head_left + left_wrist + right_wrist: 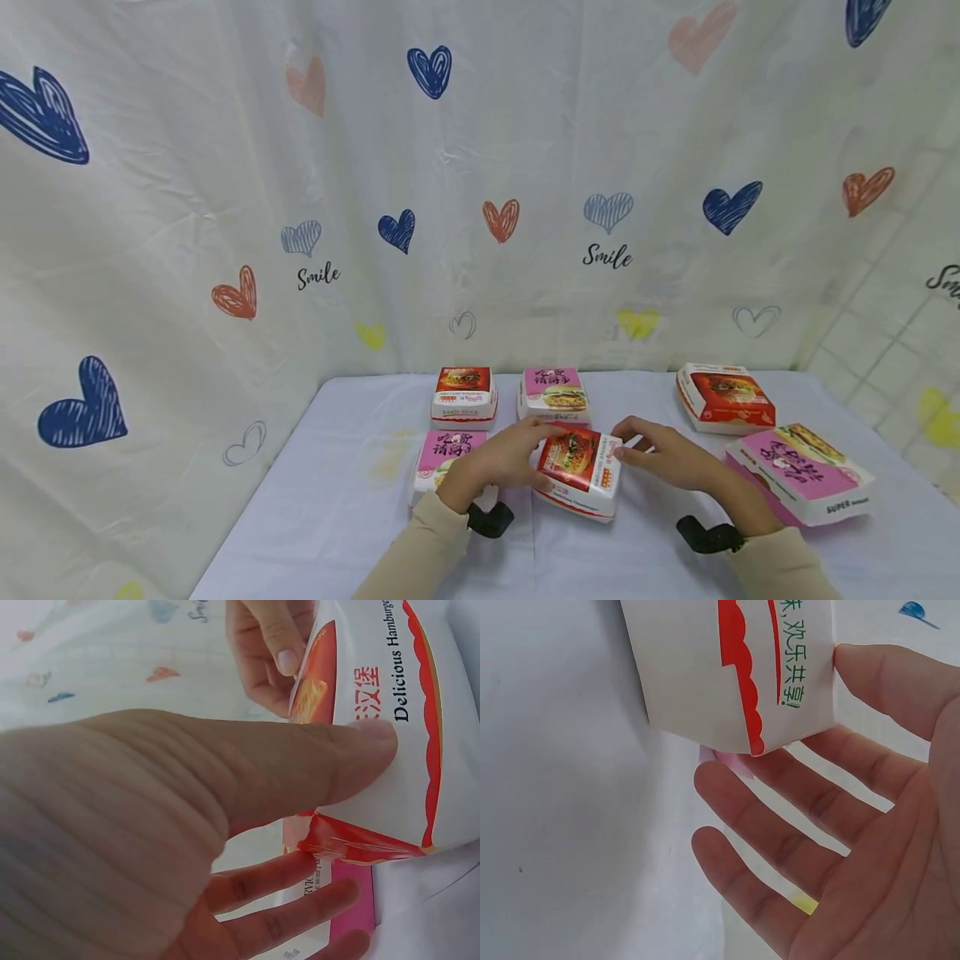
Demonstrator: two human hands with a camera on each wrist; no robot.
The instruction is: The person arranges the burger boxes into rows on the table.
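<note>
A red and white hamburger box (579,467) stands tilted at the front middle of the table, between both hands. My left hand (510,454) holds its left side. In the left wrist view the thumb (352,750) lies across the white side printed "Delicious Hamburger", with the other fingers behind the corner. At the box's right end is my right hand (663,454). Its thumb (885,675) touches the box edge, and the index finger reaches behind the box; the lower fingers spread apart, off it. Beside the left hand, a pink hamburger box (442,450) is partly hidden by that hand.
Behind stand a red box (463,392) and a pink box (555,392). To the right are another red box (727,396) and a larger-looking pink box (802,467). A white cloth covers the table (315,517); a heart-printed curtain (525,125) hangs at its back edge.
</note>
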